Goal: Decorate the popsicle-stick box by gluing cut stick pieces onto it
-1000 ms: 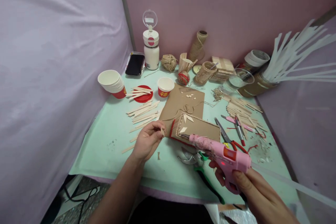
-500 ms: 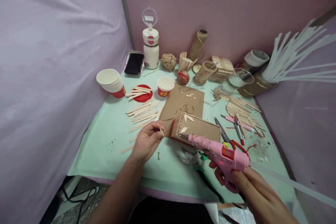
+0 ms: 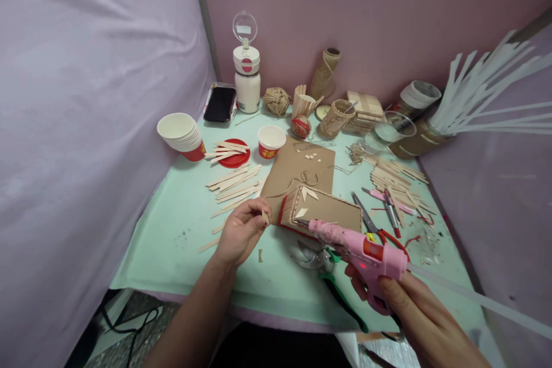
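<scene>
My left hand [image 3: 241, 231] pinches a small wooden stick piece [image 3: 265, 217] just left of a cardboard box [image 3: 324, 209] edged with twine and red trim. My right hand [image 3: 403, 305] grips a pink glue gun [image 3: 360, 249], whose nozzle points at the box's near left part, close to a pale wooden piece stuck on its top. A clear glue stick trails from the gun's back toward the right. The box rests partly on a brown cardboard sheet [image 3: 297, 169].
Green-handled pliers [image 3: 328, 270] lie under the gun; scissors [image 3: 366, 218] and pens to the right. Loose wooden sticks [image 3: 235, 184], a red lid [image 3: 235, 156], stacked paper cups [image 3: 183, 135], one cup [image 3: 271, 141], a phone [image 3: 219, 104], a bottle [image 3: 246, 77], twine balls [image 3: 276, 101] and jars sit behind.
The glue gun and my right hand have shifted slightly left and up toward the box. My left hand keeps its pinch in the same place.
</scene>
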The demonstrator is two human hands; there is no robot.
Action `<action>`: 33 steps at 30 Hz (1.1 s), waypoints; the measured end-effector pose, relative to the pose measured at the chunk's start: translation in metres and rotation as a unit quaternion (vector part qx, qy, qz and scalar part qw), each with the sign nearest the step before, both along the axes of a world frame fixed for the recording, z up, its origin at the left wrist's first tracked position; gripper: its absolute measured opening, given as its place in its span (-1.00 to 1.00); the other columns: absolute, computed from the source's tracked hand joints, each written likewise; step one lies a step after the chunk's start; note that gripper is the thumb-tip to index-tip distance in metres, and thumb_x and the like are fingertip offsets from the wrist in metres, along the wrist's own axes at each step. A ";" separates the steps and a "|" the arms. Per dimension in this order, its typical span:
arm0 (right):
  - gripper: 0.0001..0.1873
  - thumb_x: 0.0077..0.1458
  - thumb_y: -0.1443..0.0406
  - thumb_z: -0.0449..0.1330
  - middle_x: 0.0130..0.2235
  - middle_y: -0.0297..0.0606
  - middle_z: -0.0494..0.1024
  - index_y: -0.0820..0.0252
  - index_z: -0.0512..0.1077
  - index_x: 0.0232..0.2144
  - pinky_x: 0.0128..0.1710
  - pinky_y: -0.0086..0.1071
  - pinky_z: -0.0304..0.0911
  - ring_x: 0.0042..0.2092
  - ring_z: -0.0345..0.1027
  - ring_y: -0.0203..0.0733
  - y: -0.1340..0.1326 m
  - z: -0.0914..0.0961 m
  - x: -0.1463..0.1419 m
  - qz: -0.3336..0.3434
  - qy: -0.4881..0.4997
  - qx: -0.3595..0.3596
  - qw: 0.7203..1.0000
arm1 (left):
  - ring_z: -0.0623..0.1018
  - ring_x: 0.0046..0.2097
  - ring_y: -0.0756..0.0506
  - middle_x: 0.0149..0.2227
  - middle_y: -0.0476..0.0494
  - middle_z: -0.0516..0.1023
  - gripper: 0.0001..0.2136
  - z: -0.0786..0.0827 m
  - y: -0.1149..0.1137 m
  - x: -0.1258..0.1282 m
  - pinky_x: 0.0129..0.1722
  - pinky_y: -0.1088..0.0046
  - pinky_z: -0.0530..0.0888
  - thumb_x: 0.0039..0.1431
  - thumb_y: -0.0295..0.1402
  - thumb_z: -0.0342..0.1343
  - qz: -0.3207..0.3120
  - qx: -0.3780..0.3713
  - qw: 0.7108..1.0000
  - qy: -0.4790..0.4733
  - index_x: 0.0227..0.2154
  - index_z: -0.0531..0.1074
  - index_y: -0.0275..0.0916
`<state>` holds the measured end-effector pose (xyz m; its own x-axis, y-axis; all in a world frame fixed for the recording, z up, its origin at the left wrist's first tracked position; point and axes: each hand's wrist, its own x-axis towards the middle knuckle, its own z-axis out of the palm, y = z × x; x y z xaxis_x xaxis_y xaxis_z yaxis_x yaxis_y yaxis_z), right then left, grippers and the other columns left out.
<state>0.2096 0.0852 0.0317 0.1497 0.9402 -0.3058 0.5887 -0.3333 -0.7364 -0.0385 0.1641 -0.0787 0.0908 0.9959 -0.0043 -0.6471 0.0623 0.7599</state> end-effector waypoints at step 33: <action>-0.56 0.12 -0.10 0.12 -0.39 -0.26 0.63 0.05 0.60 -0.37 -0.32 -0.44 0.43 -0.28 0.51 -0.09 -0.001 0.010 0.000 -0.012 0.056 -0.023 0.998 | 0.34 -0.40 0.04 -0.43 -0.03 0.38 -0.84 0.001 0.000 0.000 -0.38 0.49 0.24 -0.01 -0.31 0.37 0.003 -0.003 1.000 -0.007 -0.42 0.52 -0.23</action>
